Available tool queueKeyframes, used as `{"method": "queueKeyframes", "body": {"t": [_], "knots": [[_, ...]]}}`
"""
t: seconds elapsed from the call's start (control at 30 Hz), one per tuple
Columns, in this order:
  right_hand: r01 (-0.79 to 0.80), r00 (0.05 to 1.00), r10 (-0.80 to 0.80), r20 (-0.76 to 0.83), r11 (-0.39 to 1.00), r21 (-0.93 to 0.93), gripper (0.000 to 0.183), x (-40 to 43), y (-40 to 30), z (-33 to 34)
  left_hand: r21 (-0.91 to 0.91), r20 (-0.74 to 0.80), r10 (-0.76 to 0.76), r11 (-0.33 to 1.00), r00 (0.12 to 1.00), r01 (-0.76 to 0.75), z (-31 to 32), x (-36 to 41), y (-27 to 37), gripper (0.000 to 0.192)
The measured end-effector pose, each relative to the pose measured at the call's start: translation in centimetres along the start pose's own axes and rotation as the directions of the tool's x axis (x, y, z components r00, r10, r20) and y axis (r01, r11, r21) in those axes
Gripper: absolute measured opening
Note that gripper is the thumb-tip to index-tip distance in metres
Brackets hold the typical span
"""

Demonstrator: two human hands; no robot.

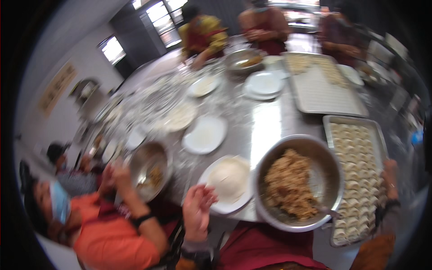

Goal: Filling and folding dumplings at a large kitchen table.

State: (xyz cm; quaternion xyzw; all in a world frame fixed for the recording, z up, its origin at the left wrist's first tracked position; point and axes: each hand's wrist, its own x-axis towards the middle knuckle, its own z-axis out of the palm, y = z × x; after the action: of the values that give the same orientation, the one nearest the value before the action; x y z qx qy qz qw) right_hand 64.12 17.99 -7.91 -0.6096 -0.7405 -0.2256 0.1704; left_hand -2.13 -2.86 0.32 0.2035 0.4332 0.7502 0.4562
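My left hand (199, 206) is raised at the table's near edge, palm up and fingers loosely curled and apart, with nothing visible in it. Just beyond it, a white plate (212, 208) holds a stack of round dough wrappers (229, 179). My right hand (390, 175) is at the right rim of a metal tray (380, 136) filled with rows of folded dumplings (354, 175). Blur hides whether its fingers grip the rim or a dumpling. Between my hands stands a large steel bowl (325, 168) of minced filling (288, 184), with a utensil handle (329, 212) at its near right side.
At my left, a masked person in orange (118, 233) works beside another steel bowl (148, 168). Across the metal table (236, 116) are white plates (205, 135), a larger, partly filled tray (324, 96), another filling bowl (244, 64) and several people. Flour (162, 98) dusts the left side.
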Motion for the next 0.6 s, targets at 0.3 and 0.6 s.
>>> {"method": "queueKeyframes", "body": {"t": [0.3,0.6], "knots": [[0.094,0.973,-0.18,0.146,0.882,0.461,0.024,1.2,-18.4,-12.2,0.313,-0.126,0.133,0.946,0.983,-0.088,-6.0,2.2,1.6,0.021],[0.09,0.982,-0.172,0.076,0.785,0.613,0.028,-1.8,-27.5,-19.1,0.805,0.593,0.146,-0.091,0.792,-0.586,-1.6,6.4,-2.8,0.035]]}}
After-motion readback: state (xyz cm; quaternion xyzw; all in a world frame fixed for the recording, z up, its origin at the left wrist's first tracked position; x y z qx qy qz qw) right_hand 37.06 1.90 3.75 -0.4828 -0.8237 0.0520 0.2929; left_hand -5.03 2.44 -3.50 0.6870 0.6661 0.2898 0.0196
